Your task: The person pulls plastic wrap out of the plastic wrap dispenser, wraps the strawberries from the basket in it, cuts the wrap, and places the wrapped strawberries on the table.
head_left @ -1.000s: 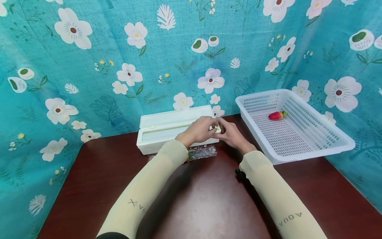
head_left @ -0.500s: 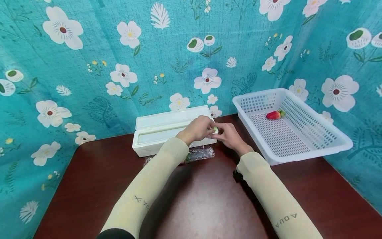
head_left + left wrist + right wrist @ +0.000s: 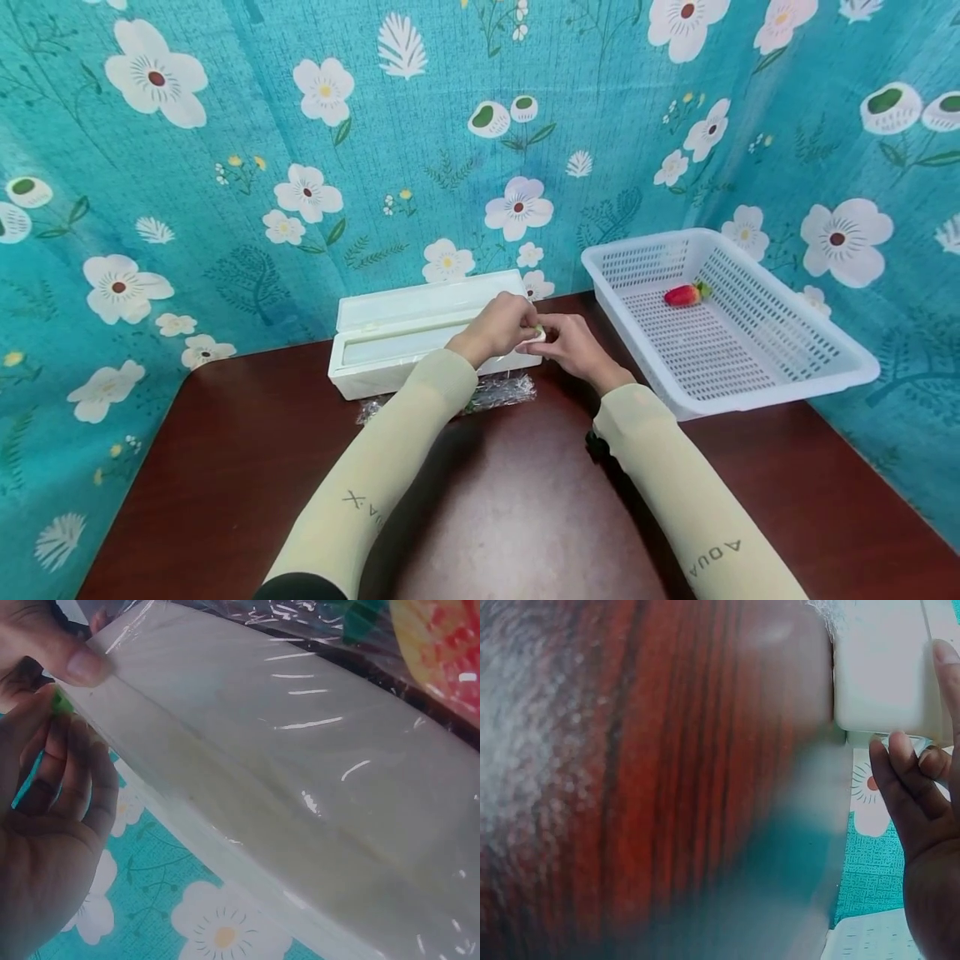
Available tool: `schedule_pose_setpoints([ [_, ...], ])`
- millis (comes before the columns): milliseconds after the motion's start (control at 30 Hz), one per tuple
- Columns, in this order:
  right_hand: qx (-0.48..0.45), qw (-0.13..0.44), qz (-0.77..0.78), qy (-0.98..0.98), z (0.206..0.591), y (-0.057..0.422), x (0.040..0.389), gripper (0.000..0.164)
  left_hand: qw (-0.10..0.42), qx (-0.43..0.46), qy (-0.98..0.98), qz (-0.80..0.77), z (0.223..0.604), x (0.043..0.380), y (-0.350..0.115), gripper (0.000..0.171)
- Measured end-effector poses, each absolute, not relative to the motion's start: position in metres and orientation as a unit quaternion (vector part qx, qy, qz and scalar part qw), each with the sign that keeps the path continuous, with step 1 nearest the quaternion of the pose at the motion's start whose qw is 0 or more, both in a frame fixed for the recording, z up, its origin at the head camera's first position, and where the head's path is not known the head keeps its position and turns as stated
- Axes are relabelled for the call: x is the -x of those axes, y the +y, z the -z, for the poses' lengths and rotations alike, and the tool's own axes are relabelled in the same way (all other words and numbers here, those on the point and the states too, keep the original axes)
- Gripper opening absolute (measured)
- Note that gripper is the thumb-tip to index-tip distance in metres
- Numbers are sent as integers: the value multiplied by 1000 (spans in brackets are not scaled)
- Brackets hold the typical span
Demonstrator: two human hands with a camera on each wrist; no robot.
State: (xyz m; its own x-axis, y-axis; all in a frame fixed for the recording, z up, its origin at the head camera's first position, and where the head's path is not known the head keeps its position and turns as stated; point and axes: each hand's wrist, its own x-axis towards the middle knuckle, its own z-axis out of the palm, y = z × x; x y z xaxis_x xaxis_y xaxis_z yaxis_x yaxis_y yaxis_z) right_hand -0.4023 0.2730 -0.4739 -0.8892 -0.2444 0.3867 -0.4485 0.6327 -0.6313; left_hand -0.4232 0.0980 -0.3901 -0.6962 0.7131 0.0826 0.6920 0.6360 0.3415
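Note:
A long white cling film dispenser (image 3: 375,375) stands at the back of the table with its lid raised. Clear cling film (image 3: 322,742) stretches over its front and lies crinkled before it. At the right end, my left hand (image 3: 497,327) pinches a small green slider piece (image 3: 61,701) between thumb and fingertips. My right hand (image 3: 573,346) grips the same end, thumb (image 3: 86,666) pressed on the dispenser's front corner and its fingers (image 3: 904,761) at the end face. Beneath the film in front lies a red and yellowish strawberry (image 3: 457,652), mostly hidden by my left sleeve in the head view.
To the right, a white perforated plastic basket (image 3: 787,392) holds one red strawberry (image 3: 684,295). A flowered turquoise curtain (image 3: 420,125) hangs right behind the dark wooden table (image 3: 510,517). My pale sleeves (image 3: 397,450) reach across the tabletop.
The whole head view has shifted slightly. Both hands stay at the dispenser's right end; my right thumb now reaches further left over its front, and the green piece is more covered by fingers.

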Motion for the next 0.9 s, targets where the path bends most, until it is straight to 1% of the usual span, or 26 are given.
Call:
schedule_pose_setpoints([
  [100,-199,132,-385,-891,474,272,402,18,30,-397,901,-173,391,425,97,15],
  [200,-205,133,-381,-892,475,272,402,21,32,-402,899,-171,392,427,95,14],
  [467,-203,131,-381,-893,474,273,403,38,24,-409,894,-180,395,432,88,13],
  [600,-199,124,-382,-894,474,274,402,39,25,-418,890,-181,395,433,87,14],
  [800,-206,123,-378,-894,471,273,401,36,34,-423,887,-180,397,437,86,28],
  [900,-208,127,-372,-896,471,274,402,35,38,-422,887,-186,398,438,86,29],
])
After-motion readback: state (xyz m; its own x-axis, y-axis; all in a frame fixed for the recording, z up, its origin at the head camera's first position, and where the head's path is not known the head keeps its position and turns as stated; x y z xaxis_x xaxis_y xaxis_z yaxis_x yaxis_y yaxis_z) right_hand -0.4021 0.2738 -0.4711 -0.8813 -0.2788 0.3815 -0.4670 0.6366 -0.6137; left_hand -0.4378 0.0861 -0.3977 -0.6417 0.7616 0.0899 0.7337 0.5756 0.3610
